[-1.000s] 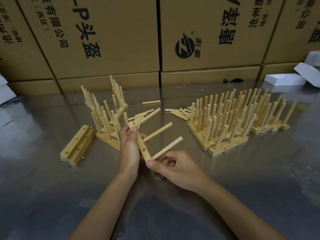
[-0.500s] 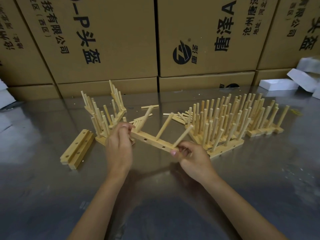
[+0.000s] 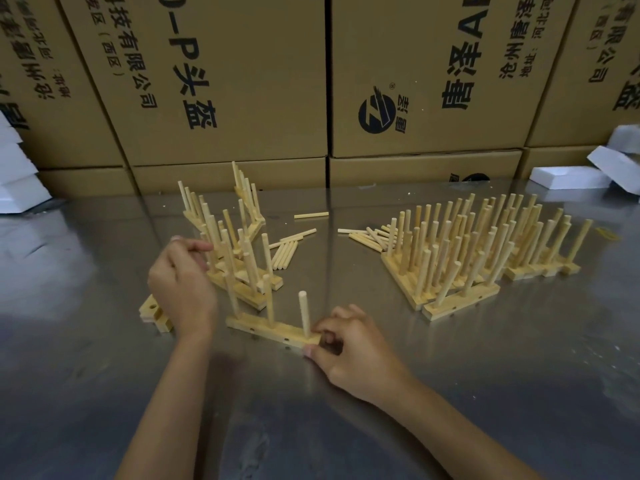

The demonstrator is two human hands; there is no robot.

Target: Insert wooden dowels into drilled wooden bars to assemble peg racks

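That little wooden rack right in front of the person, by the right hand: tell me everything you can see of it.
The peg rack is a pale wooden bar lying flat on the shiny metal table, with three round dowels standing upright in it. Small drilled holes show along its near side. The right hand pinches its right end; the left hand is off it, lifted near its left end.

The grey metal worktop [image 3: 450,393] across the lower frame is smooth and glossy, mirroring the boxes dimly, with faint scuffs. The pale drilled wooden bar [image 3: 273,329] at centre and its round wooden dowels [image 3: 304,311] are bare, matt, unvarnished wood. The brown cardboard boxes [image 3: 242,81] along the top look matt and papery, printed in black. The white foam blocks [image 3: 568,176] at upper right appear matt.
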